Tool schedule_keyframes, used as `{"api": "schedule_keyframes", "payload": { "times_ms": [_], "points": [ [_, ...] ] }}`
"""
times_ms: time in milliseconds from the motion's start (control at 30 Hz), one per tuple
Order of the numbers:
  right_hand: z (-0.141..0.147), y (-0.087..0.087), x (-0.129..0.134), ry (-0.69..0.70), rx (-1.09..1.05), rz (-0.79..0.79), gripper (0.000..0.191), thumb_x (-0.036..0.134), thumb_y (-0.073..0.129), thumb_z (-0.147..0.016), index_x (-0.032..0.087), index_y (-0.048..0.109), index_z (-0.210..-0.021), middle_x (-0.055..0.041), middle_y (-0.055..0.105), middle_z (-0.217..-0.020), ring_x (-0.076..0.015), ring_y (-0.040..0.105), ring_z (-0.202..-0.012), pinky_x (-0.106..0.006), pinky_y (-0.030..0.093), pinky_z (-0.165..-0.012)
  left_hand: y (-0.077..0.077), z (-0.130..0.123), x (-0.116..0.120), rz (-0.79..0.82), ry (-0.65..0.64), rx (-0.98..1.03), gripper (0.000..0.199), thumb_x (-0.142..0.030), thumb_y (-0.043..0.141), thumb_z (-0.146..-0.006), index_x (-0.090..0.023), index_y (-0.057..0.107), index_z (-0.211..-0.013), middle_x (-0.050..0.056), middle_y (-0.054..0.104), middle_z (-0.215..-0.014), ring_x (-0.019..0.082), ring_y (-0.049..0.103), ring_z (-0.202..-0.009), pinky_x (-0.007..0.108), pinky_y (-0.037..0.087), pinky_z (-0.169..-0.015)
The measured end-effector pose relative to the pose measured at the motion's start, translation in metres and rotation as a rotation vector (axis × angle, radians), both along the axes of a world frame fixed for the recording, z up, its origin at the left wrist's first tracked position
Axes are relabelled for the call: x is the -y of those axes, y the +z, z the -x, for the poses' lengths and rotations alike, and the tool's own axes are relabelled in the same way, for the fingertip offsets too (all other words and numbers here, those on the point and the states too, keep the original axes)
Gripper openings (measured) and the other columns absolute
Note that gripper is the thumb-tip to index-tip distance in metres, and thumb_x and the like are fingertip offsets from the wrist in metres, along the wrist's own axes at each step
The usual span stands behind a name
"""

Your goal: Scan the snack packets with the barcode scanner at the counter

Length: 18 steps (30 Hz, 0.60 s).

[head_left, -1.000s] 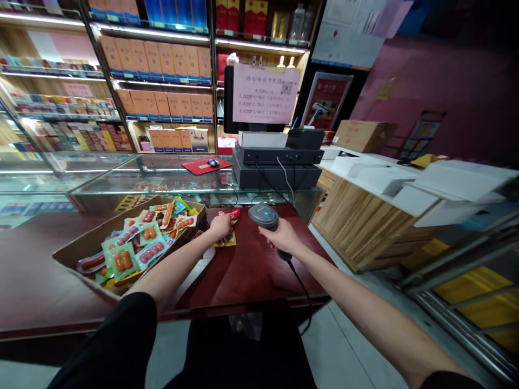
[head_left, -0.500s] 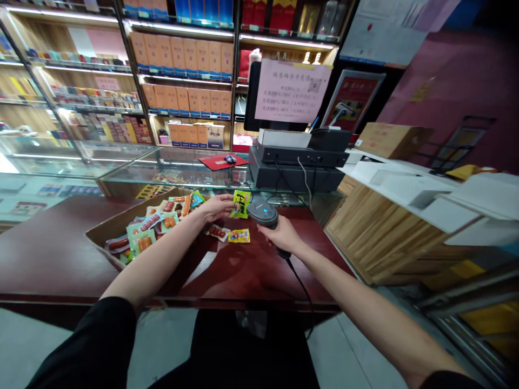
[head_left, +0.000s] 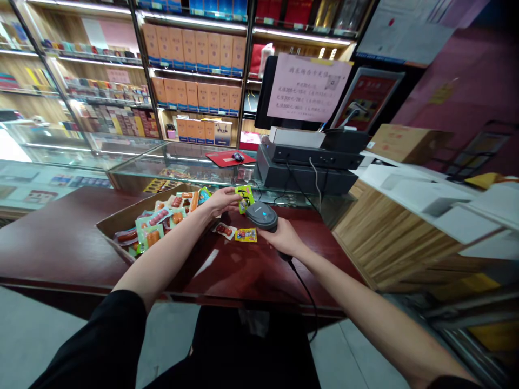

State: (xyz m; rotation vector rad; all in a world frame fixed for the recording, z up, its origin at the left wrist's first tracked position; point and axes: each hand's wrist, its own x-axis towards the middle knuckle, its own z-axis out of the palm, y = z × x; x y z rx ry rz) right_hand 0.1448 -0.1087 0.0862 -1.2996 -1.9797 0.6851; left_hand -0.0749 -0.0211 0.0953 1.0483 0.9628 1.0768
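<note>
My left hand (head_left: pixel 224 202) pinches a green-yellow snack packet (head_left: pixel 245 198) by its left side. Wrapped around the handle of a dark grey barcode scanner (head_left: pixel 261 214) is my right hand (head_left: pixel 285 236); the scanner's head, with a small blue light, is close to the packet. On the table below lie a yellow snack packet (head_left: pixel 246 235) and a clear packet with reddish-brown pieces (head_left: pixel 224 230). To the left, a cardboard box (head_left: pixel 111 216) holds several wrapped sausage-like snacks (head_left: pixel 160 217), partly hidden by my left forearm.
The dark red table (head_left: pixel 52 232) meets a glass display counter (head_left: pixel 178 156) behind it. A monitor with a pink notice (head_left: pixel 307 89) stands above a black cash drawer (head_left: pixel 306 175). The scanner's cable (head_left: pixel 307 292) hangs over the table's front edge. A wooden cabinet (head_left: pixel 389 227) is at right.
The view has shifted slightly, moving the surroundings rightward in the picture. The scanner head and the green-yellow packet are a little closer together, with both hands keeping their holds.
</note>
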Motion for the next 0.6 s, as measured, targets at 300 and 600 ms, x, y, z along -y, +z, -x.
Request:
{"api": "schedule_keyframes", "payload": {
  "times_ms": [300,600],
  "points": [
    [0.001,-0.0013,0.0021,0.011,0.005,0.014,0.023,0.033,0.069,-0.076,0.015,0.071,-0.09,-0.0016,0.065,-0.053,-0.0202,0.066,-0.055,-0.025,0.05,-0.054,-0.0026,0.0024,-0.0039,-0.016,0.014,-0.008,0.022,-0.006,0.071,-0.076,-0.014,0.062,-0.094,0.004,0.071,-0.08,0.015,0.07,-0.067,0.039,0.06,-0.075],
    [-0.0062,0.0036,0.0053,0.005,-0.008,0.002,0.023,0.032,0.068,-0.075,0.016,0.071,-0.09,-0.0008,0.065,-0.054,-0.0205,0.067,-0.057,-0.025,0.05,-0.055,-0.0008,0.0018,-0.0014,-0.023,0.028,-0.013,0.026,-0.006,0.076,-0.072,-0.014,0.06,-0.092,0.0,0.068,-0.071,0.01,0.065,-0.059,0.036,0.062,-0.073]
  ]
}}
